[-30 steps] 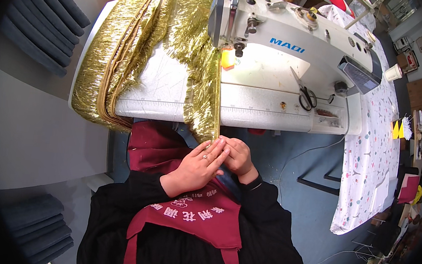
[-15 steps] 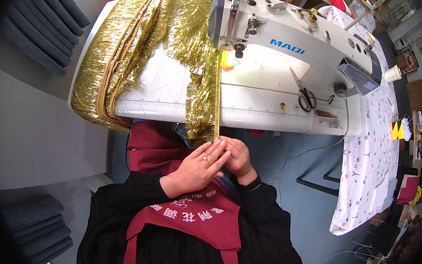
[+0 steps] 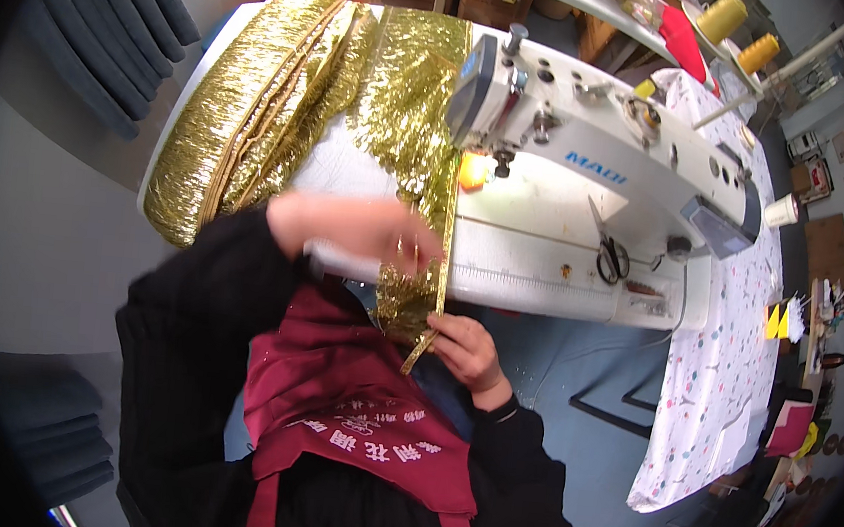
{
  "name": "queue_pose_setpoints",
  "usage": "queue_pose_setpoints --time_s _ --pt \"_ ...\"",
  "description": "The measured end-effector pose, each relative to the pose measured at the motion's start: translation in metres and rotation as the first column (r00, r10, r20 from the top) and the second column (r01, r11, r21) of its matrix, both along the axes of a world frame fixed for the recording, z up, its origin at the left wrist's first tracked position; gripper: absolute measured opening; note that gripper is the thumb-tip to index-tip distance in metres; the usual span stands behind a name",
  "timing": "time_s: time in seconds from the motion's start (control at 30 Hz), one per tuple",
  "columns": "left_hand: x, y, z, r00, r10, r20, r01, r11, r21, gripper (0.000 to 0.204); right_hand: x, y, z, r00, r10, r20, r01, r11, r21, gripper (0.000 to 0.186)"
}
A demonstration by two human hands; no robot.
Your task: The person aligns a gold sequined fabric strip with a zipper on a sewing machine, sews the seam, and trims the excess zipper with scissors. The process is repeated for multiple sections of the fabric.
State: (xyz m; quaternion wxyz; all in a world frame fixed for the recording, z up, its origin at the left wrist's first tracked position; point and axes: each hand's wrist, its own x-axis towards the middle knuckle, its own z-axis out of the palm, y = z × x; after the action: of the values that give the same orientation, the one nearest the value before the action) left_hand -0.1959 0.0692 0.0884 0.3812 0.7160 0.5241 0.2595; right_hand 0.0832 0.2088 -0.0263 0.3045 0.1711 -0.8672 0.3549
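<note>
- One gold strip [image 3: 416, 303], a narrow tail of sequinned fabric, hangs over the near edge of the table [image 3: 531, 283] down to the lap.
- Right hand [image 3: 465, 350]: fingers curled shut on the strip's lower end, just under the table edge.
- Left hand [image 3: 365, 230]: raised at the table edge, blurred, fingertips pinching the strip higher up.
- Step in hand, by judgement: straightening and lining up the strip's edge between the two hands, ahead of stitching.
- Next move, by judgement: calls for keeping the strip taut and flat, and bringing its end up onto the table toward the needle [image 3: 500, 160].
- Gold fabric [image 3: 285, 111]: the bulk lies heaped on the table's left part, some spilling over the far-left corner.
- Sewing machine [image 3: 603, 149]: white, on the table right of the fabric, lamp lit by the needle.
- Scissors [image 3: 608, 255]: on the table under the machine arm.
- Apron [image 3: 349, 408]: dark red, across the lap beneath the strip.
- Spotted cloth [image 3: 725, 360]: draped over the table's right end.
</note>
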Motion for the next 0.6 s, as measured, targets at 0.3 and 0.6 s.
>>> queue_pose_setpoints --time_s 0.3,0.6 --pt "-0.253 0.149 -0.016 0.769 0.587 -0.252 -0.638 0.68 -0.361 0.046 0.0 -0.012 0.008 0.997 -0.062 0.051 0.061 0.998 0.023 0.019" --pt "-0.253 0.16 0.021 0.747 0.559 -0.359 -0.563 0.82 0.106 0.053 -0.007 -0.016 0.009 0.999 -0.032 0.044 0.031 0.999 0.028 0.027"
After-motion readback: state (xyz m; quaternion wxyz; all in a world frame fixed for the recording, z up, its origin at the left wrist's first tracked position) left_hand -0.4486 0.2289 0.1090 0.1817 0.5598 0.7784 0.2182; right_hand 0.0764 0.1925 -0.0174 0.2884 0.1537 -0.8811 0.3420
